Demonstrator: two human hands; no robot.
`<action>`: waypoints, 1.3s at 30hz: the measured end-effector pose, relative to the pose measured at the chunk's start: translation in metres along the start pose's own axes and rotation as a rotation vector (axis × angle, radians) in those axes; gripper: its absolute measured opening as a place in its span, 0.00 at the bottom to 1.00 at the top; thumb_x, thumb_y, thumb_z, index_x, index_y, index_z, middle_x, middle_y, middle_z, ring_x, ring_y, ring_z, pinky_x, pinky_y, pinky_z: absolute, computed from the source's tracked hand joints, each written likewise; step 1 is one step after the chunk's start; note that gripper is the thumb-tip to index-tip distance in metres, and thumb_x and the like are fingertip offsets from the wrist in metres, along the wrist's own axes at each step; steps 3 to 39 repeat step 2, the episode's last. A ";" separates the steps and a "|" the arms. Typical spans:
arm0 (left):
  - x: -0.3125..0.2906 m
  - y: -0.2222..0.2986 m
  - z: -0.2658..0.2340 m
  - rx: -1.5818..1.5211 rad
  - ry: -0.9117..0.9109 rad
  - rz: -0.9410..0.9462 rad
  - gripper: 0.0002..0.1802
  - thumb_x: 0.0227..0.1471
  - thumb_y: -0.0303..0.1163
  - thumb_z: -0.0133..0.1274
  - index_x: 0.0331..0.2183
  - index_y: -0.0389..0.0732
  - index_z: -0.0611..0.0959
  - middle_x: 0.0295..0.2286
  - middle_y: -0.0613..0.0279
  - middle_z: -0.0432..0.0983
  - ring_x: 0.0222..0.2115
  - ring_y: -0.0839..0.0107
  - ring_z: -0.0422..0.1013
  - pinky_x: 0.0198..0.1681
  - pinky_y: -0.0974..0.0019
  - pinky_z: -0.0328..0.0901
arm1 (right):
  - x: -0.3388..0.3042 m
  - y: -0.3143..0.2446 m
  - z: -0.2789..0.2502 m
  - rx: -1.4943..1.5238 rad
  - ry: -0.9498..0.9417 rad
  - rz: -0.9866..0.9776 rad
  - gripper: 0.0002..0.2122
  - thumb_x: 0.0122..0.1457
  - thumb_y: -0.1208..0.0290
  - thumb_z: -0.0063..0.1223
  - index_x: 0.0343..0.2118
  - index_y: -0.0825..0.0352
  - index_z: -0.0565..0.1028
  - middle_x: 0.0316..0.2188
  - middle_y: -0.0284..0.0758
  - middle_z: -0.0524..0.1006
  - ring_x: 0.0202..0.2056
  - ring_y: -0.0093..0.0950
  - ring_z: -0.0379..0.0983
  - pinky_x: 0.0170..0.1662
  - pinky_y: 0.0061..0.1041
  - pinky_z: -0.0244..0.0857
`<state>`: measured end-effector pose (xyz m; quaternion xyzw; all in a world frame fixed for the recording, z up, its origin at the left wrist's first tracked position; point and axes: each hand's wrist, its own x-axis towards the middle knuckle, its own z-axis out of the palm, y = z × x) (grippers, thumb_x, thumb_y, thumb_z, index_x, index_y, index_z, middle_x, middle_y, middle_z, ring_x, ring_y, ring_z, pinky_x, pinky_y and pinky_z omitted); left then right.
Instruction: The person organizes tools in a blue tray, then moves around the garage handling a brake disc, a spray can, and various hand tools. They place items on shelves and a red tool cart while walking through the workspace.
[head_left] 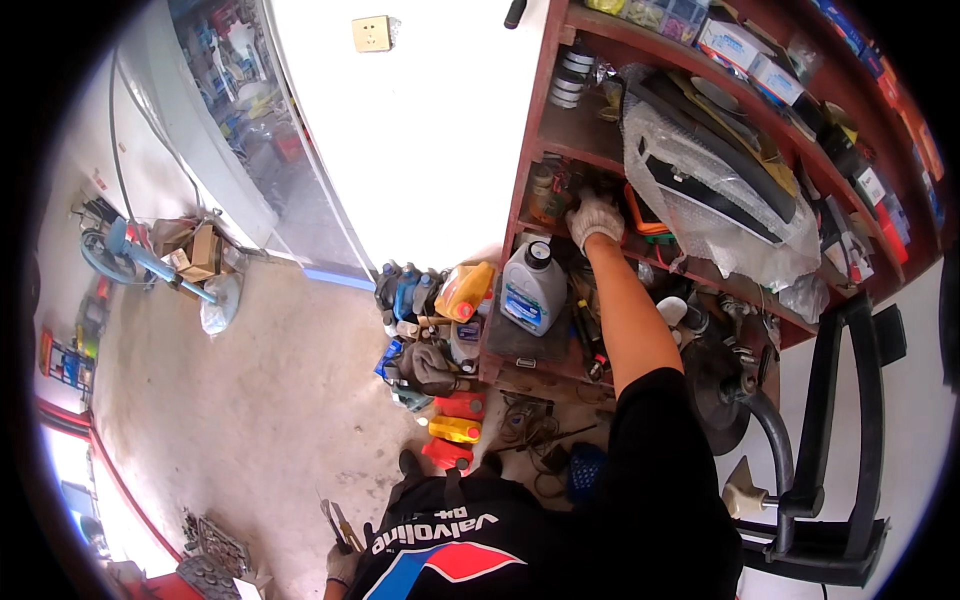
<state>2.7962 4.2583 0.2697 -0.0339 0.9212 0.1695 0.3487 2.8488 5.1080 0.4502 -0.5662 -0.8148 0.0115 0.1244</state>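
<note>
My right hand (594,219), in a white work glove, reaches up into the middle level of a reddish wooden shelf unit (533,130). Its fingers are among small cans and clutter there, and I cannot tell whether they grip anything. A grey oil jug with a black cap (533,286) stands on the level just below that hand. My left hand (342,564), also gloved, hangs low by my side at the lower edge. It is closed around a slim plier-like hand tool (337,522) that points up over the concrete floor.
A large bubble-wrapped black part (712,172) fills the shelf to the right of my hand. Blue bottles and a yellow jug (465,290) crowd the shelf's foot, with red and yellow cans (455,430) on the floor. A black metal frame (842,430) stands at right, cardboard boxes (195,250) far left.
</note>
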 end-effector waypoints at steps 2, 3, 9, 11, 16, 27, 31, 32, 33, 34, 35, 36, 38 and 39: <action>0.010 -0.027 0.009 -0.060 0.060 0.051 0.17 0.45 0.39 0.66 0.36 0.39 0.85 0.32 0.55 0.85 0.35 0.55 0.81 0.39 0.55 0.73 | -0.001 -0.008 0.008 -0.006 0.070 -0.029 0.27 0.57 0.55 0.59 0.61 0.52 0.71 0.61 0.48 0.71 0.61 0.49 0.68 0.61 0.45 0.66; 0.010 -0.027 0.009 -0.060 0.060 0.051 0.17 0.45 0.39 0.66 0.36 0.39 0.85 0.32 0.55 0.85 0.35 0.55 0.81 0.39 0.55 0.73 | -0.001 -0.008 0.008 -0.006 0.070 -0.029 0.27 0.57 0.55 0.59 0.61 0.52 0.71 0.61 0.48 0.71 0.61 0.49 0.68 0.61 0.45 0.66; 0.010 -0.027 0.009 -0.060 0.060 0.051 0.17 0.45 0.39 0.66 0.36 0.39 0.85 0.32 0.55 0.85 0.35 0.55 0.81 0.39 0.55 0.73 | -0.001 -0.008 0.008 -0.006 0.070 -0.029 0.27 0.57 0.55 0.59 0.61 0.52 0.71 0.61 0.48 0.71 0.61 0.49 0.68 0.61 0.45 0.66; 0.010 -0.027 0.009 -0.060 0.060 0.051 0.17 0.45 0.39 0.66 0.36 0.39 0.85 0.32 0.55 0.85 0.35 0.55 0.81 0.39 0.55 0.73 | -0.001 -0.008 0.008 -0.006 0.070 -0.029 0.27 0.57 0.55 0.59 0.61 0.52 0.71 0.61 0.48 0.71 0.61 0.49 0.68 0.61 0.45 0.66; 0.010 -0.027 0.009 -0.060 0.060 0.051 0.17 0.45 0.39 0.66 0.36 0.39 0.85 0.32 0.55 0.85 0.35 0.55 0.81 0.39 0.55 0.73 | -0.001 -0.008 0.008 -0.006 0.070 -0.029 0.27 0.57 0.55 0.59 0.61 0.52 0.71 0.61 0.48 0.71 0.61 0.49 0.68 0.61 0.45 0.66; 0.010 -0.027 0.009 -0.060 0.060 0.051 0.17 0.45 0.39 0.66 0.36 0.39 0.85 0.32 0.55 0.85 0.35 0.55 0.81 0.39 0.55 0.73 | -0.001 -0.008 0.008 -0.006 0.070 -0.029 0.27 0.57 0.55 0.59 0.61 0.52 0.71 0.61 0.48 0.71 0.61 0.49 0.68 0.61 0.45 0.66; 0.010 -0.027 0.009 -0.060 0.060 0.051 0.17 0.45 0.39 0.66 0.36 0.39 0.85 0.32 0.55 0.85 0.35 0.55 0.81 0.39 0.55 0.73 | -0.001 -0.008 0.008 -0.006 0.070 -0.029 0.27 0.57 0.55 0.59 0.61 0.52 0.71 0.61 0.48 0.71 0.61 0.49 0.68 0.61 0.45 0.66; 0.010 -0.027 0.009 -0.060 0.060 0.051 0.17 0.45 0.39 0.66 0.36 0.39 0.85 0.32 0.55 0.85 0.35 0.55 0.81 0.39 0.55 0.73 | -0.001 -0.008 0.008 -0.006 0.070 -0.029 0.27 0.57 0.55 0.59 0.61 0.52 0.71 0.61 0.48 0.71 0.61 0.49 0.68 0.61 0.45 0.66; 0.010 -0.027 0.009 -0.060 0.060 0.051 0.17 0.45 0.39 0.66 0.36 0.39 0.85 0.32 0.55 0.85 0.35 0.55 0.81 0.39 0.55 0.73 | -0.001 -0.008 0.008 -0.006 0.070 -0.029 0.27 0.57 0.55 0.59 0.61 0.52 0.71 0.61 0.48 0.71 0.61 0.49 0.68 0.61 0.45 0.66; 0.010 -0.027 0.009 -0.060 0.060 0.051 0.17 0.45 0.39 0.66 0.36 0.39 0.85 0.32 0.55 0.85 0.35 0.55 0.81 0.39 0.55 0.73 | -0.001 -0.008 0.008 -0.006 0.070 -0.029 0.27 0.57 0.55 0.59 0.61 0.52 0.71 0.61 0.48 0.71 0.61 0.49 0.68 0.61 0.45 0.66; 0.010 -0.027 0.009 -0.060 0.060 0.051 0.17 0.45 0.39 0.66 0.36 0.39 0.85 0.32 0.55 0.85 0.35 0.55 0.81 0.39 0.55 0.73 | -0.001 -0.008 0.008 -0.006 0.070 -0.029 0.27 0.57 0.55 0.59 0.61 0.52 0.71 0.61 0.48 0.71 0.61 0.49 0.68 0.61 0.45 0.66; 0.010 -0.027 0.009 -0.060 0.060 0.051 0.17 0.45 0.39 0.66 0.36 0.39 0.85 0.32 0.55 0.85 0.35 0.55 0.81 0.39 0.55 0.73 | -0.001 -0.008 0.008 -0.006 0.070 -0.029 0.27 0.57 0.55 0.59 0.61 0.52 0.71 0.61 0.48 0.71 0.61 0.49 0.68 0.61 0.45 0.66; 0.010 -0.027 0.009 -0.060 0.060 0.051 0.17 0.45 0.39 0.66 0.36 0.39 0.85 0.32 0.55 0.85 0.35 0.55 0.81 0.39 0.55 0.73 | -0.001 -0.008 0.008 -0.006 0.070 -0.029 0.27 0.57 0.55 0.59 0.61 0.52 0.71 0.61 0.48 0.71 0.61 0.49 0.68 0.61 0.45 0.66; 0.010 -0.027 0.009 -0.060 0.060 0.051 0.17 0.45 0.39 0.66 0.36 0.39 0.85 0.32 0.55 0.85 0.35 0.55 0.81 0.39 0.55 0.73 | -0.001 -0.008 0.008 -0.006 0.070 -0.029 0.27 0.57 0.55 0.59 0.61 0.52 0.71 0.61 0.48 0.71 0.61 0.49 0.68 0.61 0.45 0.66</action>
